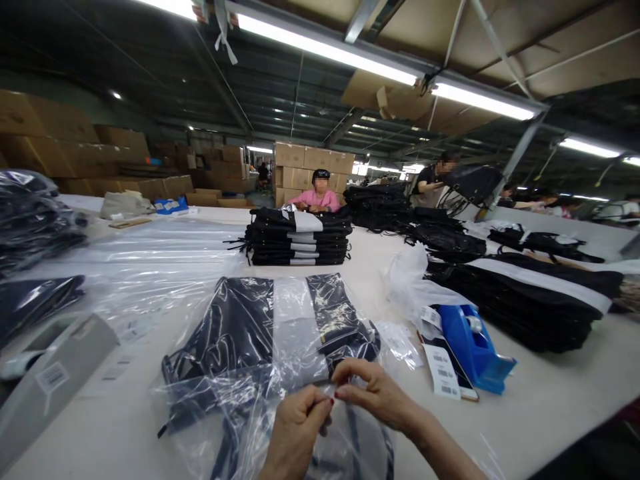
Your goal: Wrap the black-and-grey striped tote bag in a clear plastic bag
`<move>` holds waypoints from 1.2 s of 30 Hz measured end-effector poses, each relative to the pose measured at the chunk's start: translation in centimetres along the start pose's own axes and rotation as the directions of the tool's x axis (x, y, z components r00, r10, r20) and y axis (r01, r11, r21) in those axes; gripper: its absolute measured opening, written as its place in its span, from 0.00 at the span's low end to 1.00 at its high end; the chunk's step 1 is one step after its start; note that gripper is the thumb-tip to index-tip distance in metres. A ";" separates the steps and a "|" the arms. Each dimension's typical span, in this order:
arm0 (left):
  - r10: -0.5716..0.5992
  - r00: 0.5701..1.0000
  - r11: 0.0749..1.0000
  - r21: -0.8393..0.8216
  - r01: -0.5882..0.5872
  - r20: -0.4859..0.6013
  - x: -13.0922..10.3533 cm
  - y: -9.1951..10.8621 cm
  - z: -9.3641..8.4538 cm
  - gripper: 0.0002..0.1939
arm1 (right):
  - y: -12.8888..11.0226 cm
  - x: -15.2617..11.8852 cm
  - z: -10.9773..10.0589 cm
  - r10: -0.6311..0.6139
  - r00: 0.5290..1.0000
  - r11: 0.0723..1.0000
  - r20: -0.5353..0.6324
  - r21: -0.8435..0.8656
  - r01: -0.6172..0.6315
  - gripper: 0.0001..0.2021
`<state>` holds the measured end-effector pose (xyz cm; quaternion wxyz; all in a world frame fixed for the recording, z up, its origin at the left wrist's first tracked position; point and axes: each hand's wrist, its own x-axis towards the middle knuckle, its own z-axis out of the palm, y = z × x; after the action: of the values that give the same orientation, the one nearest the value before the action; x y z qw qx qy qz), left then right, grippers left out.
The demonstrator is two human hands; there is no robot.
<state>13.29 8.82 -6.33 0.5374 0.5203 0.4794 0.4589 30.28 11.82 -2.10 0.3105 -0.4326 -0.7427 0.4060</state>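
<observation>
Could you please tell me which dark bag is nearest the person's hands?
The plastic-wrapped bag by the left hand and right hand; the stacked bags behind it lie farther off.

So the near end of the clear plastic bag (200, 407) runs off the bottom edge, same with both forearms (440, 437). Whatever's between the left hand (303, 417) and right hand (370, 390) fingertips is too tiny to tell. Grey dispenser (65, 367) on the left gets cropped, the phone (465, 383) is partly hidden under a label strip (441, 371), and the far-right people (620, 211) are just blur.
</observation>
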 end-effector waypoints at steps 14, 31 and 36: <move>-0.238 0.955 0.946 -0.265 0.187 -0.178 -0.2 0.6 0.2 0.11 | 5.4 -1.3 -5.3 0.243 0.970 0.969 0.006 0.045 -0.243 0.12; 0.544 0.839 0.624 0.673 -0.397 -0.011 -1.7 -0.8 1.3 0.16 | 4.6 -1.4 -5.8 0.234 0.972 0.972 -0.033 0.005 -0.234 0.15; 0.421 0.904 0.662 0.705 -0.252 -0.071 0.5 1.6 -0.3 0.14 | 4.4 -0.2 -5.3 0.173 0.983 0.985 -0.067 -0.008 -0.174 0.18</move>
<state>13.09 9.43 -4.77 0.1550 0.7039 0.5667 0.3992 36.43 14.69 -3.45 0.2954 -0.5109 -0.6944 0.4117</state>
